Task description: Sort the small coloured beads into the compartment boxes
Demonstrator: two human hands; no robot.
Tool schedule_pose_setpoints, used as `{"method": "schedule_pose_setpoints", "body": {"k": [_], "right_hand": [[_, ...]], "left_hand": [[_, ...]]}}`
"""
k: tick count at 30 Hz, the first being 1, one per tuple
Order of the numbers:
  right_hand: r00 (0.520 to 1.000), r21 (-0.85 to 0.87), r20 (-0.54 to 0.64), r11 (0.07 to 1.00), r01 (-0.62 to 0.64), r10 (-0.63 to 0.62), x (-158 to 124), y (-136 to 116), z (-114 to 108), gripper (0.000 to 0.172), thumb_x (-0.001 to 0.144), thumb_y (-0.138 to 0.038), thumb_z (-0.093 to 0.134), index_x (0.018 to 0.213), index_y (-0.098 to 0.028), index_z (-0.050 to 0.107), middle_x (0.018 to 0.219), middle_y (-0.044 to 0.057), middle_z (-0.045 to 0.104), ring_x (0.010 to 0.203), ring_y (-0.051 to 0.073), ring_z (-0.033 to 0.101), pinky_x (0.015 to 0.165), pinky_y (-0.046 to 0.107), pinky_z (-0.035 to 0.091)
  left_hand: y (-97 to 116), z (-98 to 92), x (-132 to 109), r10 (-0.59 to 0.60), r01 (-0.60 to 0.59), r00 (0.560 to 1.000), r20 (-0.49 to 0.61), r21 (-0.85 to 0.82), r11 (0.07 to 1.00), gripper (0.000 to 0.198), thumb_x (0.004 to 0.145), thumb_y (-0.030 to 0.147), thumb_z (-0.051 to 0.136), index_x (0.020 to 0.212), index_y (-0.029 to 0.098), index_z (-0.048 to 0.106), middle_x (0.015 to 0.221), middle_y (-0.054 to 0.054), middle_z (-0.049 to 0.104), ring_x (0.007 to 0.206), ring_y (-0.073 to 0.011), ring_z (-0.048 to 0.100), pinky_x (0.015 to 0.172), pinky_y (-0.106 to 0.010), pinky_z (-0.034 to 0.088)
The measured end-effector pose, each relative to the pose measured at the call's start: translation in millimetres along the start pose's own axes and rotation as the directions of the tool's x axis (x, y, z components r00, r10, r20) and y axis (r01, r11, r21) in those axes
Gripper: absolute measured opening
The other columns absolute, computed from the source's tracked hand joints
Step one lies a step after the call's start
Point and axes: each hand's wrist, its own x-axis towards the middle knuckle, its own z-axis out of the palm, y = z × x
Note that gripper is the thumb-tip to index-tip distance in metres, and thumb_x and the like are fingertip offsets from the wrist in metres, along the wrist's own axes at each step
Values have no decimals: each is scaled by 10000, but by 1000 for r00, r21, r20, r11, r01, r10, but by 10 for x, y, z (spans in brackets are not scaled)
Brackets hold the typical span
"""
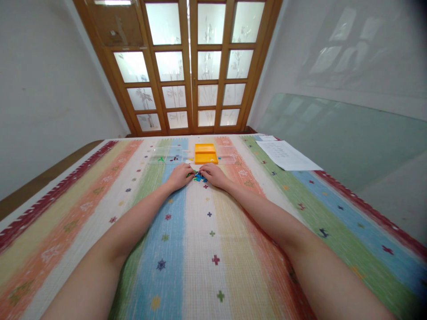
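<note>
A small pile of blue, green and other coloured bits [200,177] lies on the striped tablecloth, too small in view to name. My left hand [182,174] rests at its left side, fingers curled in toward it. From the right, my right hand [214,174] reaches its bent fingers into the same pile. Both hands look closed at the fingertips, and what they pinch, if anything, is hidden. Just beyond them an opened yellow plastic case [206,158] lies flat.
Left of the case, a clear tray [153,155] holds green pieces [161,159] and dark red pieces [174,158]. Another clear tray [228,156] with a blue piece [219,158] sits on the right. Printed paper [287,155] lies at the far right; wooden glazed doors [192,89] stand behind the table.
</note>
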Motion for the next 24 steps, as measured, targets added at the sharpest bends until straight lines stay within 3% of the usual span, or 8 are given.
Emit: {"method": "schedule_pose_setpoints", "body": {"k": [13,24], "right_hand": [[999,-1,24,1000,-29,29,-1,-10,-5,227,1049,-267,565,1032,-213,784,1050,77,757,1026,225,648,950,349,467],[1000,-1,20,1000,-15,15,4,12,14,239,1058,-287,560,1021,-208,783,1032,74,752,1018,222,645,945,345,466]], "left_hand": [[-3,-30,3,-55,56,998,13,-92,994,135,932,267,645,942,225,773,1036,-76,710,1023,-255,623,973,-417,483],[20,-64,-9,-35,37,999,27,-64,997,131,901,231,636,950,220,756,1060,-81,703,1045,-258,620,987,-419,479]]}}
